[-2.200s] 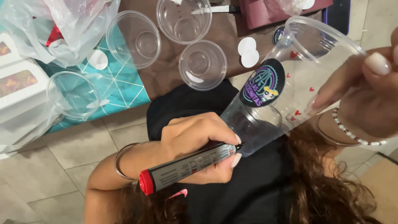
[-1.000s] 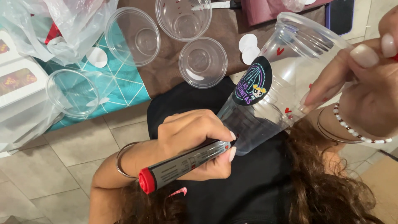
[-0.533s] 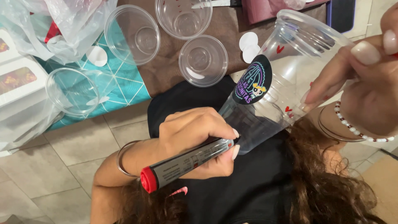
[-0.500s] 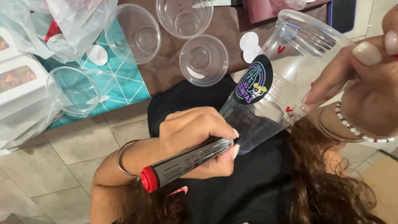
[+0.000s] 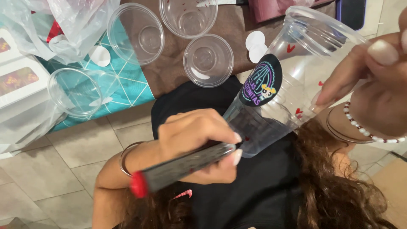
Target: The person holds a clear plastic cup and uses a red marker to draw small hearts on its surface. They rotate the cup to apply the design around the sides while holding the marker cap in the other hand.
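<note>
- While the right hand (image 5: 373,80) grips a clear cup (image 5: 292,85) tilted in the air above the lap, the left hand (image 5: 199,142) clasps a marker (image 5: 182,163), tip against the cup's base end.
- Drawing small red hearts looks to be the step in hand; the next mark calls for a steady cup, slightly turned.
- Empty cups (image 5: 135,34) crowd the bench (image 5: 169,76) edge ahead; open room lies over the lap.

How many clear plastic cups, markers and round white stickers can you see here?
Clear plastic cups: 5, one held in the right hand, four on the table
Grey marker with red cap, in the left hand: 1
Round white stickers: 3
Total: 9
</note>
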